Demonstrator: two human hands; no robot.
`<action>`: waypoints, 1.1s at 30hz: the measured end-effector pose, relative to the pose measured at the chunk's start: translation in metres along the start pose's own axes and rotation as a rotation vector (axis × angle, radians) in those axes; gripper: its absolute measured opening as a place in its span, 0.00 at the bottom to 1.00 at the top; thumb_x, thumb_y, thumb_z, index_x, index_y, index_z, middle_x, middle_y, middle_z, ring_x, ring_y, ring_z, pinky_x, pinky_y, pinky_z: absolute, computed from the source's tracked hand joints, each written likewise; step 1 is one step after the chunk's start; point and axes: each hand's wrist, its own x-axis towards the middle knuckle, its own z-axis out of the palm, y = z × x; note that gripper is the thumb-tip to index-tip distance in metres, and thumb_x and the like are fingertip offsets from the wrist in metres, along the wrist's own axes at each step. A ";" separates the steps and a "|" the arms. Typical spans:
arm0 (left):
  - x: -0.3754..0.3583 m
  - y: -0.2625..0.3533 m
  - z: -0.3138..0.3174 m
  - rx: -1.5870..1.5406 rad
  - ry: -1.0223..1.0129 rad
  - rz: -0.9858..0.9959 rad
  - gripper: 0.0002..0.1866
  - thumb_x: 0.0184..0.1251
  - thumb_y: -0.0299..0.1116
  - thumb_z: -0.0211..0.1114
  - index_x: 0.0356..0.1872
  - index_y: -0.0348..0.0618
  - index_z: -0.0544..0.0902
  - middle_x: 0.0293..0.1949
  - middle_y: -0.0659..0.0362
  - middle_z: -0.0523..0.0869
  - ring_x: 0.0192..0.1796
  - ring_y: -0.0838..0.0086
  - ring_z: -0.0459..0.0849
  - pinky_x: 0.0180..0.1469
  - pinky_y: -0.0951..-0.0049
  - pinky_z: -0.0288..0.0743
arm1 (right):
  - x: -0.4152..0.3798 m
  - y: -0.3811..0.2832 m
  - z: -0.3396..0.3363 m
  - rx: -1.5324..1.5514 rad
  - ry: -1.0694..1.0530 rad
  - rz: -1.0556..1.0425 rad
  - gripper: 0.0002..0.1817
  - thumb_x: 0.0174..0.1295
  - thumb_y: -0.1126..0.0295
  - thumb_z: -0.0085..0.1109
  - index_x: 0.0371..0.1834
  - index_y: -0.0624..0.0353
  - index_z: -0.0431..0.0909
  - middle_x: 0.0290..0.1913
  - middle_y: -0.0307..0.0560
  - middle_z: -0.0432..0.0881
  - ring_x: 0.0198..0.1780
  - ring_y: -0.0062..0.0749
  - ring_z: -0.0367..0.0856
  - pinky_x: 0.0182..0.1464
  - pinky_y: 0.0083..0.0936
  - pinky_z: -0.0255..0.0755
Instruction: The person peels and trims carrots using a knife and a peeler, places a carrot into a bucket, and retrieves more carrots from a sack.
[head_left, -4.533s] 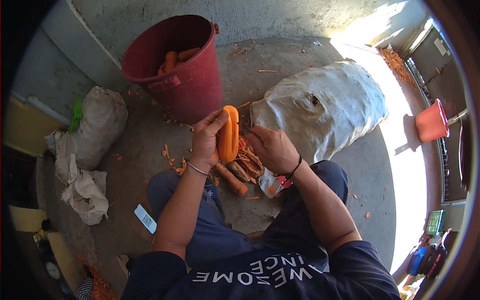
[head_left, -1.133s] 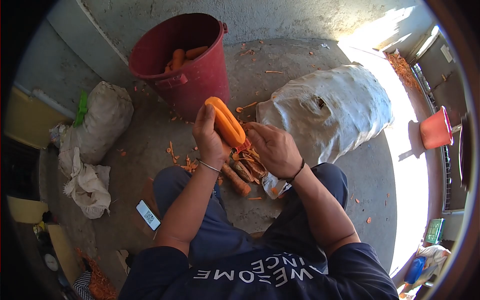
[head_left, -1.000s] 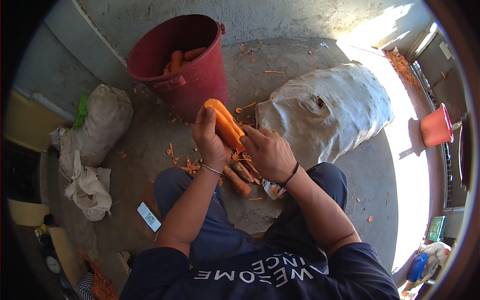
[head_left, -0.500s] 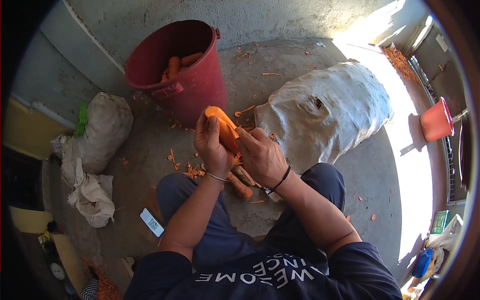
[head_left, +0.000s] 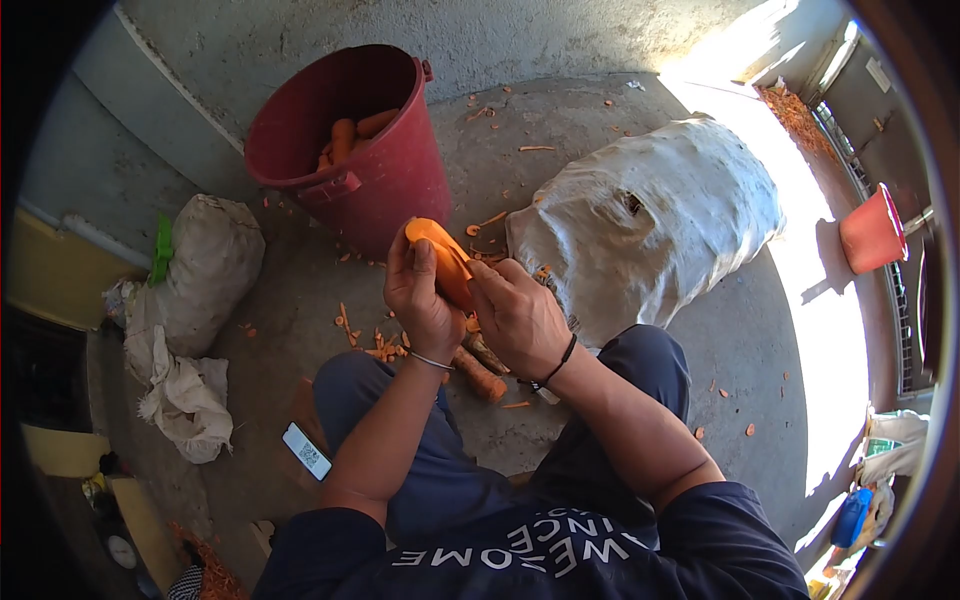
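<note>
My left hand (head_left: 424, 303) is wrapped round a thick orange carrot (head_left: 436, 240), its thumb lying along the upper side. Against the carrot's right side my right hand (head_left: 522, 316) is closed, and whatever its fingers grip is hidden behind them. A strip of orange peel stands partly away from the carrot near those fingers. Below both hands, between the knees, rougher carrots (head_left: 479, 375) lie on the floor with orange scraps (head_left: 386, 348) beside them.
A dark red bucket (head_left: 400, 190) with several carrots inside stands ahead. To the right lies a large white sack (head_left: 660, 220); another sack (head_left: 212, 265) with a green tie sits left. A phone (head_left: 306, 450) rests by my left leg. A smaller red bucket (head_left: 870, 232) stands far right.
The carrot and both hands have shifted very slightly, with the left hand still holding the carrot. My view has tilted a little; the surroundings stay as they were.
</note>
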 end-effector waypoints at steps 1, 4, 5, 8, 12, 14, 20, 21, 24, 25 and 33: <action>0.000 0.000 0.000 0.000 -0.002 -0.001 0.19 0.82 0.33 0.65 0.68 0.38 0.78 0.58 0.59 0.84 0.59 0.74 0.84 0.64 0.71 0.82 | 0.000 0.000 0.000 0.000 0.002 0.001 0.13 0.74 0.72 0.60 0.58 0.64 0.83 0.37 0.57 0.80 0.34 0.55 0.84 0.37 0.46 0.78; -0.001 -0.001 0.001 0.019 0.001 0.007 0.19 0.82 0.33 0.66 0.68 0.38 0.78 0.58 0.59 0.84 0.59 0.74 0.84 0.64 0.71 0.81 | 0.000 -0.002 -0.001 0.000 -0.003 0.013 0.12 0.74 0.72 0.60 0.56 0.64 0.82 0.37 0.57 0.79 0.33 0.55 0.84 0.36 0.46 0.78; -0.001 -0.002 0.000 0.010 -0.007 0.003 0.19 0.82 0.33 0.66 0.68 0.38 0.78 0.58 0.59 0.84 0.59 0.74 0.84 0.64 0.71 0.81 | 0.000 -0.003 -0.001 0.005 0.011 0.018 0.11 0.74 0.72 0.59 0.55 0.64 0.82 0.37 0.57 0.79 0.33 0.55 0.83 0.36 0.46 0.78; -0.001 -0.003 0.000 0.010 -0.026 0.010 0.19 0.82 0.33 0.65 0.68 0.38 0.78 0.58 0.59 0.84 0.60 0.75 0.84 0.65 0.71 0.81 | 0.000 -0.003 -0.002 0.020 0.018 0.036 0.11 0.74 0.72 0.59 0.54 0.64 0.83 0.36 0.57 0.79 0.33 0.55 0.84 0.36 0.46 0.78; -0.003 -0.002 0.000 0.033 -0.043 0.033 0.19 0.83 0.33 0.65 0.68 0.38 0.78 0.59 0.59 0.84 0.60 0.75 0.84 0.65 0.70 0.81 | 0.000 -0.003 -0.004 0.015 0.017 0.020 0.11 0.74 0.72 0.59 0.54 0.65 0.83 0.36 0.57 0.79 0.33 0.55 0.84 0.36 0.45 0.78; -0.003 0.000 0.001 0.033 -0.043 0.031 0.20 0.83 0.33 0.65 0.69 0.38 0.78 0.59 0.59 0.84 0.60 0.75 0.84 0.64 0.70 0.81 | 0.000 -0.004 -0.004 0.003 0.011 0.026 0.12 0.74 0.73 0.59 0.54 0.66 0.83 0.36 0.57 0.79 0.33 0.55 0.84 0.36 0.45 0.78; -0.002 0.002 0.001 0.039 -0.040 0.039 0.21 0.82 0.34 0.66 0.69 0.38 0.78 0.58 0.58 0.84 0.59 0.74 0.85 0.63 0.70 0.82 | -0.002 -0.002 -0.001 -0.009 0.002 0.010 0.13 0.71 0.73 0.61 0.55 0.69 0.83 0.36 0.57 0.80 0.33 0.53 0.84 0.37 0.44 0.79; -0.002 0.003 0.001 0.039 -0.033 0.036 0.21 0.82 0.35 0.66 0.69 0.38 0.78 0.58 0.58 0.84 0.58 0.74 0.85 0.63 0.70 0.83 | -0.002 -0.001 0.001 -0.010 0.008 -0.011 0.14 0.70 0.73 0.62 0.55 0.69 0.83 0.35 0.56 0.80 0.32 0.52 0.84 0.36 0.44 0.79; -0.001 0.006 0.003 0.052 -0.029 0.045 0.21 0.82 0.35 0.66 0.69 0.37 0.78 0.58 0.58 0.84 0.58 0.74 0.85 0.63 0.70 0.83 | -0.004 0.001 0.003 -0.041 -0.013 -0.027 0.15 0.69 0.73 0.63 0.56 0.68 0.82 0.36 0.56 0.79 0.32 0.51 0.84 0.36 0.43 0.80; 0.000 0.006 0.002 0.052 -0.030 0.045 0.21 0.82 0.35 0.66 0.69 0.37 0.78 0.58 0.58 0.84 0.58 0.74 0.85 0.63 0.70 0.83 | -0.004 0.001 0.002 -0.041 -0.012 -0.027 0.15 0.69 0.73 0.63 0.56 0.68 0.82 0.36 0.56 0.79 0.32 0.51 0.84 0.36 0.43 0.80; 0.002 0.007 0.000 0.073 -0.011 0.049 0.20 0.83 0.35 0.65 0.68 0.36 0.78 0.57 0.58 0.85 0.58 0.74 0.85 0.62 0.69 0.83 | -0.004 -0.007 -0.003 -0.165 -0.115 0.006 0.16 0.69 0.71 0.61 0.57 0.64 0.77 0.39 0.54 0.77 0.33 0.52 0.86 0.36 0.44 0.82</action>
